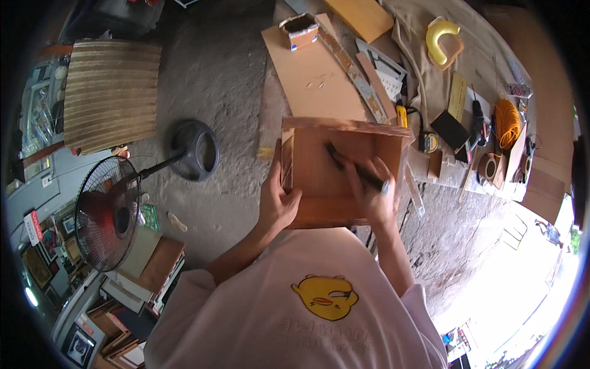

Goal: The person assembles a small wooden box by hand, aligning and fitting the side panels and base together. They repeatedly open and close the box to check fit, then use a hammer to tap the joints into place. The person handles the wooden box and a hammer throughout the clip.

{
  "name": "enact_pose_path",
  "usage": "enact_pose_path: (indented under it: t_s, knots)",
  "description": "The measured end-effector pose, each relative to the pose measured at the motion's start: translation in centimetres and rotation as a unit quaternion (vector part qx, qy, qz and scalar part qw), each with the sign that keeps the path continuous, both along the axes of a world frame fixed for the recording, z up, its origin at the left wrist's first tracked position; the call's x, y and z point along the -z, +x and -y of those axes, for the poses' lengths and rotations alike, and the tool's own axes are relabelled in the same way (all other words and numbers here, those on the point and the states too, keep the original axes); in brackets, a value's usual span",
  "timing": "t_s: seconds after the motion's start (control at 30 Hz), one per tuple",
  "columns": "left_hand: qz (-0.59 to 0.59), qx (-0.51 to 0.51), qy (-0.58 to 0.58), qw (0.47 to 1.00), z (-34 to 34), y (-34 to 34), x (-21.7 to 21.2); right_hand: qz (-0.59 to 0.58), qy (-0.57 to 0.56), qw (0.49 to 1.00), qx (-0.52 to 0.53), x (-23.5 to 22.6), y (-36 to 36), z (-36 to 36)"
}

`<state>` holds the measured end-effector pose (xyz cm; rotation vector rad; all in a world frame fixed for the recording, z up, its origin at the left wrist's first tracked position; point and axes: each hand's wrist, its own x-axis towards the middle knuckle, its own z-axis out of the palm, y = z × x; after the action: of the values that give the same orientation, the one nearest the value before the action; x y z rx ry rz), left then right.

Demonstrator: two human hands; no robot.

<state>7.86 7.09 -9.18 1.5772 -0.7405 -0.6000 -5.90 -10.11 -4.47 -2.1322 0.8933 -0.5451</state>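
- The left hand [278, 203] grips the left wall of a shallow wooden box [319, 178]; the thumb lies inside the box and the fingers are closed around the outer side of the wall.
- The right hand [369, 194] is closed around a dark pen-like tool [353, 167]. The tool lies slanted, and its tip touches the inner bottom of the box near the far wall.
- The box is open on top and held in front of the person's chest, at the near edge of a work surface [319, 80] covered with brown board.
- On this surface, beyond the box, lie a long metal ruler [353, 71] and a small open carton [298, 29] near the far edge.
- Toward the right edge there are a coil of orange cord [507, 122], a roll of tape [490, 166] and a yellow curved object [441, 40].
- On the concrete floor to the left, a standing fan [107, 212] is lying on its side.
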Motion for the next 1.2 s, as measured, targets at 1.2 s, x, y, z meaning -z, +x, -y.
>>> enact_pose_path:
  t_s: [1.2]
  knots:
    - [-0.105, -0.007, 0.142, 0.984, 2.2, -0.1, -4.5, 0.029, -0.196, 0.946, 0.255, 0.2, -6.5, -0.2]
